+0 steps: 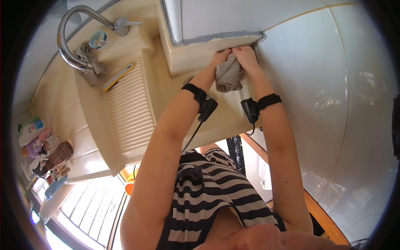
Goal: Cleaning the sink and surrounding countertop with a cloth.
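A grey-brown cloth (228, 78) hangs bunched over the sink's right end, close to the tiled wall. At its upper edge, my left hand (221, 57) is closed, its fingers curled on the fabric. Right beside it my right hand (246, 59) is closed on the same cloth, and the two hands nearly touch. The fingertips are partly hidden by the hands and the cloth. Behind them rises the cream sink ledge (196, 56).
A ribbed cream washboard (129, 106) fills the middle of the sink, with a yellow-and-grey brush-like tool (119, 77) on it. A chrome faucet (62, 39), a second grey cloth (89, 58) and a small teal-labelled tub (98, 40) stand at the back left. Several bottles (33, 133) line the left.
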Tool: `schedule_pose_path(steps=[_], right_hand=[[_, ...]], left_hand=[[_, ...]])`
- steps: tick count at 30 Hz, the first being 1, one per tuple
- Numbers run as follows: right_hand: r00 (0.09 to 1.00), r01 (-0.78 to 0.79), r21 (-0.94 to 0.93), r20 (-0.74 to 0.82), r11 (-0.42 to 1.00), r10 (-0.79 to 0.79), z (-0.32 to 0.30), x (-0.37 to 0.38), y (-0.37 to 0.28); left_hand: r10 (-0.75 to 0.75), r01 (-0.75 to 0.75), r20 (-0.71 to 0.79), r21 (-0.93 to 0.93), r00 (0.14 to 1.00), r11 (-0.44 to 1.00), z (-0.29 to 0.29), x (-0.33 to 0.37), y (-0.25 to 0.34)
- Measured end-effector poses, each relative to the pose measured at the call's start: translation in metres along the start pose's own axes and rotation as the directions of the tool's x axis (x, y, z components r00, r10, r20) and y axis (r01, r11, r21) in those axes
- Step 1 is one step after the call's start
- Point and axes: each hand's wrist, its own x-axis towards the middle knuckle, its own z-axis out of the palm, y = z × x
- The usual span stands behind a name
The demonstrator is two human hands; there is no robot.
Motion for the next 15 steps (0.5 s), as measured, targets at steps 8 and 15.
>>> schedule_pose_path(steps=[8, 15], right_hand=[[0.992, -0.060, 0.038, -0.112, 0.997, 0.064, -0.005, -0.028, 0.014], [0.992, 0.035, -0.147, -0.119, 0.989, -0.053, -0.001, 0.000, 0.006]], left_hand=[[-0.470, 0.469, 0.006, -0.054, 0.883, 0.881, 0.006, -0.028, 0.045], [0.058, -0.058, 0.004, 0.108, 0.998, 0.992, 0.005, -0.002, 0.006]])
